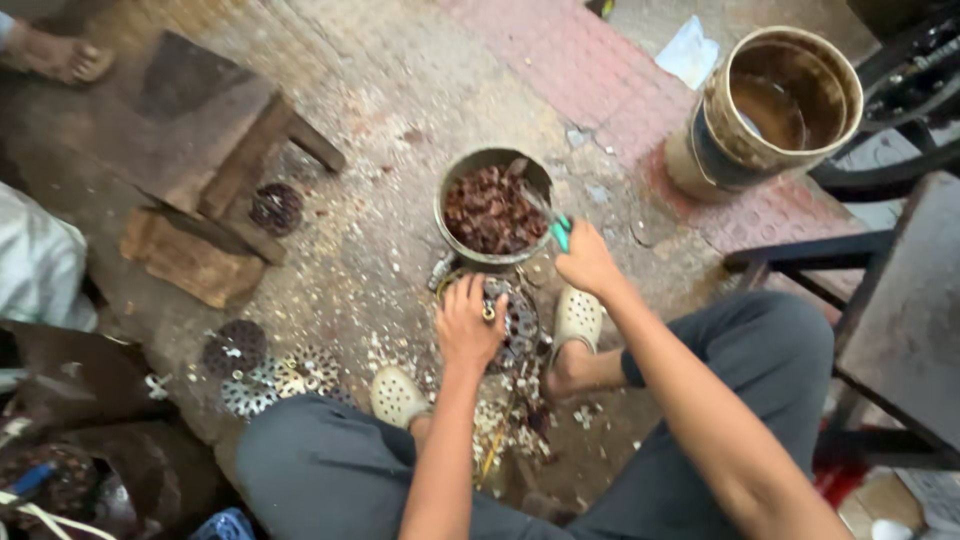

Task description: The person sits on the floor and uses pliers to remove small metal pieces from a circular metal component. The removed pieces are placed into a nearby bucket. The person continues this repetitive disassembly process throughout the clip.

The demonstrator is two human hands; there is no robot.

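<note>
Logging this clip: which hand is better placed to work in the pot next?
Probably the right hand: it holds a green-handled tool at the pot rim, while the left hand rests on the perforated disc.

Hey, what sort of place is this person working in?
Likely an outdoor pavement workshop: paved ground littered with scraps, a metal pot of brown pieces, rough wooden blocks, and perforated metal discs lying about.

We are looking down at an outdoor street-side workshop on patterned paving (400, 90) strewn with pale chips. At twelve o'clock stands a metal pot (492, 205) of dark rusty scraps; at two o'clock a large stained bucket (775, 105). At ten o'clock lies a rough wooden block bench (190, 130). Perforated metal discs (260, 375) lie at eight o'clock.
</note>
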